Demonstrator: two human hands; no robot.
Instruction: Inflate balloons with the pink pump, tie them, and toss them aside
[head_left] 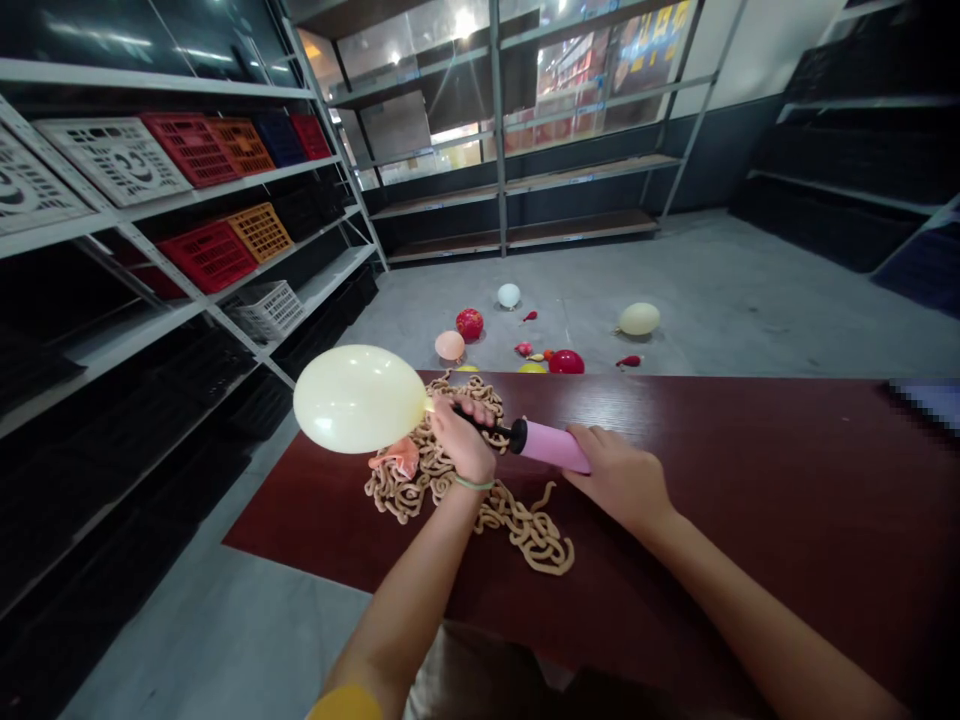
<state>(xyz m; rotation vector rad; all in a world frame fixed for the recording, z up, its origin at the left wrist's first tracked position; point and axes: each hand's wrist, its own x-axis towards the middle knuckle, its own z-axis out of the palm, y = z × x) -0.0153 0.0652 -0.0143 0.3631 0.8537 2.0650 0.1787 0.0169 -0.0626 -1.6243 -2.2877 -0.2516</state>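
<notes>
Pale balloon at the pump's black end, both hands engaged

Largest first: I am seeing racks [450, 207] standing at the back and left. The dark red table [720, 480] is carrying a heap of tan strands [532, 530], which I am judging limp and prone to tangling.

The balloon [360, 400] is jutting leftward from the left hand [463, 440], above the table's left end. It is looking full and taut; I am rating it very light, springy, fragile, slightly slick, and likely to swing. I am favouring the neck as the hold, with no squeezing of the skin.

The pump [551, 447] is slanting over the heap, pink barrel to the right, black part running left into the left hand. I am taking it as light but stiff, its smooth barrel suiting a full wrap.

The right hand [622, 478] is gripping the barrel's right end. The left is gripping the black part and apparently the balloon's neck. An orange scrap [403, 457], soft and crumpled, is lying on the heap.

Hidden: the left hand is covering the neck joint, so I am not seeing the seal. The right is covering the barrel's end. The table is cutting off a yellow balloon [532, 368] beyond it. A pixelated thing [930, 400] at the right is defeating me.
</notes>
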